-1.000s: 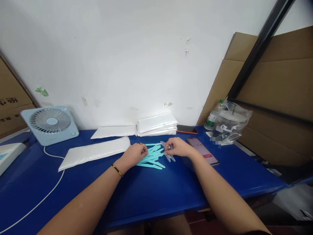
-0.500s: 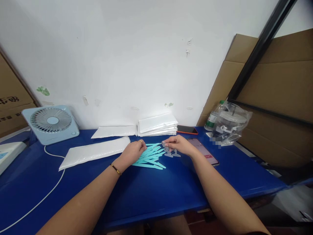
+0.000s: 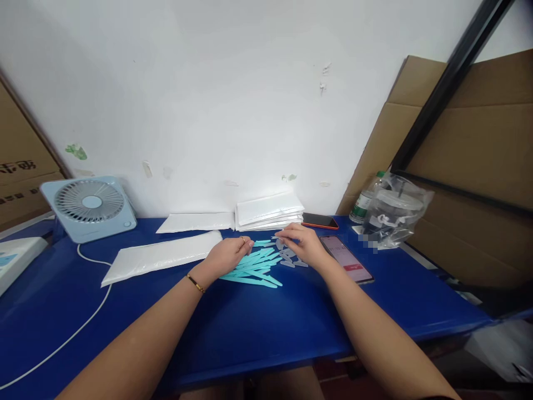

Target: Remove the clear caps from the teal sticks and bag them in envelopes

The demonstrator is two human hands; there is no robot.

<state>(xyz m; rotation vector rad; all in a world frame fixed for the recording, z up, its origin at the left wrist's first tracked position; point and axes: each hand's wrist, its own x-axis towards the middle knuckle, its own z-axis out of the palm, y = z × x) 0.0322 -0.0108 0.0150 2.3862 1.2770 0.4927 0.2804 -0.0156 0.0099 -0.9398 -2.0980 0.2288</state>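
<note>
A fan of several teal plastic sticks (image 3: 255, 269) lies on the blue table (image 3: 258, 328). My left hand (image 3: 228, 253), with a ring and a gold bracelet, rests on the left end of the sticks with its fingers stretched over them. Several small grey plastic pieces (image 3: 289, 256) lie just right of the teal ones. My right hand (image 3: 300, 242) hovers over the grey pieces, its fingertips pinched on one of them at the far end.
White padded mailers: a stack (image 3: 268, 211) by the wall, two flat ones (image 3: 160, 255) to the left. A blue desk fan (image 3: 89, 206) with a white cable (image 3: 62, 344). Two phones (image 3: 345, 258) (image 3: 320, 221), a bagged container (image 3: 393, 214), a bottle (image 3: 361, 203), cardboard (image 3: 478, 150) at right.
My right hand has moved away from me toward the wall and left grey pieces spread on the table. My left hand's fingers have stretched out over the teal sticks.
</note>
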